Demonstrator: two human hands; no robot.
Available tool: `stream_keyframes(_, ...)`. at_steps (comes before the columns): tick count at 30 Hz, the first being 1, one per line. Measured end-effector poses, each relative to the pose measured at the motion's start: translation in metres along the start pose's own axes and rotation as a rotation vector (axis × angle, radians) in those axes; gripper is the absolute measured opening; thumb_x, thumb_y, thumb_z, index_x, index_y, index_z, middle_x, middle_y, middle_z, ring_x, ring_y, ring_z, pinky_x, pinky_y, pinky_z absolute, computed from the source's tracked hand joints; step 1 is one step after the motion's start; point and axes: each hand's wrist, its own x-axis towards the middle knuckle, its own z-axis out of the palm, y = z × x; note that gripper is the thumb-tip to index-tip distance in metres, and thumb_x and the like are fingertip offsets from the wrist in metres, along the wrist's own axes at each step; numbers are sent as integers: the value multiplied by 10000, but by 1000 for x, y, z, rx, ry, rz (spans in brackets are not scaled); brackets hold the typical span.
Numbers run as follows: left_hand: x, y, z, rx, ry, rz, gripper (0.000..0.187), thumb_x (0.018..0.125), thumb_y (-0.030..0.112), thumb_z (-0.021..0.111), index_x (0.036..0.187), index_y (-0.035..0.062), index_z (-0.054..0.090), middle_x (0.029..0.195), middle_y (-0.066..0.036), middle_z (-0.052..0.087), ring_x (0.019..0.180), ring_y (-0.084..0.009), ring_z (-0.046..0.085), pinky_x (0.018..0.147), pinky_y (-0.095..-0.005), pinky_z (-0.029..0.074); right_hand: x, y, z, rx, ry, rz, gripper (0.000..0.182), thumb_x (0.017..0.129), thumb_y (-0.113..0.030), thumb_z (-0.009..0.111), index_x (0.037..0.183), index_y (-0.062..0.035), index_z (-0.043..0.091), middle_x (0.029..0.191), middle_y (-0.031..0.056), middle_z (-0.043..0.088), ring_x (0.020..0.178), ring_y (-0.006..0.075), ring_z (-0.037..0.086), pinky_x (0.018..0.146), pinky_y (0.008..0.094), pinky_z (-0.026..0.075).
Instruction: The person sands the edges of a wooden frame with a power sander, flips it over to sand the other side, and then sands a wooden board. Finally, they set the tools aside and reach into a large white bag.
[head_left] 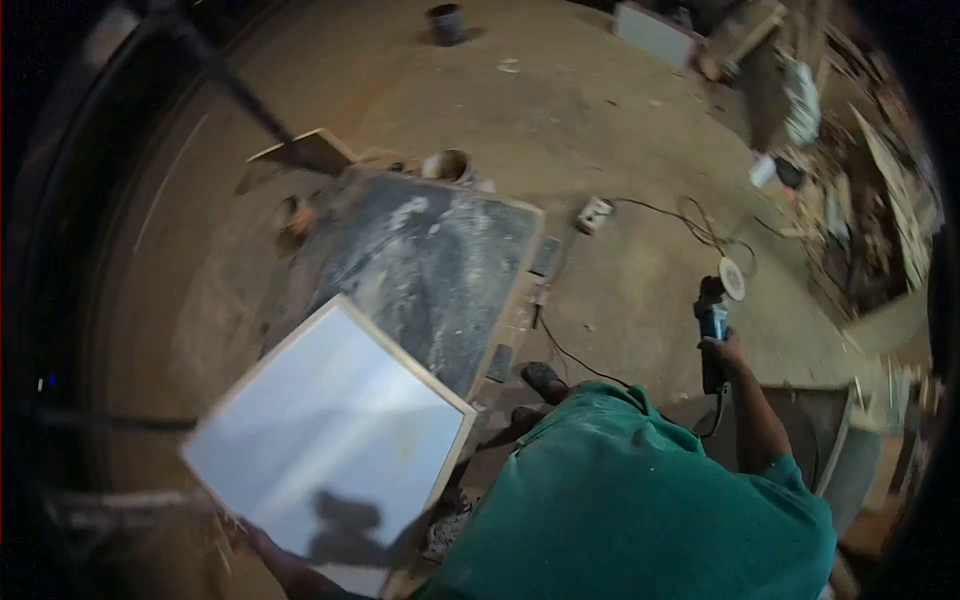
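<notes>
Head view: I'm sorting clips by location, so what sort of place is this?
Probably a tile-cutting work site: an angle grinder in the right hand, a large pale tile, and a dusty worktable.

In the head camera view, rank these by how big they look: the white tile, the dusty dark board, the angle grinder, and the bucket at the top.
1. White tile, though nearness to the camera inflates it
2. Dusty dark board
3. Angle grinder
4. Bucket, farthest away

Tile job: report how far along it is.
Done: nothing visibly cut; the pale tile looks whole. In hand: left hand grips the tile's near edge over the dusty work board; right hand holds the angle grinder out to the side. Left: any cutting.
</notes>
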Motion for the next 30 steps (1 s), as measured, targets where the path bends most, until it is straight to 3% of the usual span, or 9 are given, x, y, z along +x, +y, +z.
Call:
stream_keyframes(4,-101,29,48,-38,-91,4,452,966,257,361,1351,22,366,1418,-132,329,1303,-301,290,1087,-501,189,-10,96,-17,8,-28,144,430,655,-141,725,1000,50,555,819,129,651,716,222,629,654,351,510)
stream_keyframes(7,-141,57,59,2,-74,45,443,960,248,378,1342,25,383,1407,-133,346,1292,-296,310,1083,-481,207,-40,99,-34,47,-128,336,358,657,-183,755,900,35,609,796,124,661,686,212,628,640,338,509)
stream_keyframes(11,-159,98,65,33,-21,102,431,951,236,401,1329,28,404,1393,-135,369,1278,-290,337,1077,-454,232,-17,142,-54,-310,-68,315,397,634,-238,782,890,29,638,802,126,666,705,208,643,637,340,517)
stream_keyframes(21,-207,273,35,-249,282,313,404,931,207,459,1297,35,459,1356,-140,425,1241,-274,404,1064,-386,293,14,39,-75,-593,-217,-204,590,542,-234,780,1061,-62,558,998,194,630,937,341,610,802,422,487)
stream_keyframes(25,-287,412,2,-613,545,789,396,925,198,476,1287,37,475,1345,-141,442,1230,-269,424,1060,-366,312,46,34,-87,-700,-307,-349,578,602,-310,767,1076,-74,536,950,197,630,902,366,609,765,453,491)
stream_keyframes(26,-348,459,-34,-743,79,709,330,915,162,485,1201,7,538,1261,-187,502,1161,-307,476,1011,-371,364,50,29,-91,-678,-314,-409,553,618,-309,750,1065,-74,527,930,190,632,878,372,611,744,460,492)
stream_keyframes(27,-360,506,19,-919,197,791,295,910,143,483,1145,-18,558,1172,-203,542,1089,-315,514,957,-362,394,53,22,-97,-659,-319,-468,528,633,-309,734,1054,-73,518,910,184,634,854,378,613,723,466,492)
stream_keyframes(29,-504,578,-22,-1268,-327,903,278,882,133,512,1099,-33,560,1056,-154,583,1022,-254,536,917,-350,401,64,12,-106,-627,-317,-531,498,639,-287,709,1040,-74,505,881,186,633,820,384,615,697,477,489)
stream_keyframes(30,-580,599,-50,-1107,-330,1023,256,876,141,523,1062,-28,568,976,-116,597,949,-223,548,877,-340,418,73,10,-107,-620,-310,-527,498,639,-287,709,1040,-74,505,881,186,633,820,384,615,697,477,489)
